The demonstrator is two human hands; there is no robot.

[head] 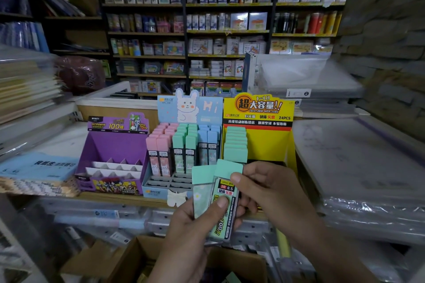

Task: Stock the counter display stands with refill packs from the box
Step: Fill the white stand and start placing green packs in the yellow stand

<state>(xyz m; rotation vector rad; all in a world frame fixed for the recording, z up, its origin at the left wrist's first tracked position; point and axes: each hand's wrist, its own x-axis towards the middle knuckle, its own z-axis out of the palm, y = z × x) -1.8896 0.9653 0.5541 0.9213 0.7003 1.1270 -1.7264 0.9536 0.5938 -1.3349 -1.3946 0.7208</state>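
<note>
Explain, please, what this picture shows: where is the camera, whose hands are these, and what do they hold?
No machine: a person wears one camera on the head, looking forward and down at two bare hands. On the counter stand a purple stand, a blue stand with pink, green and blue packs, and a yellow stand with one row of mint packs. The left hand holds a flowered pack and a labelled pack; the right hand pinches the labelled pack too. A cardboard box lies below.
</note>
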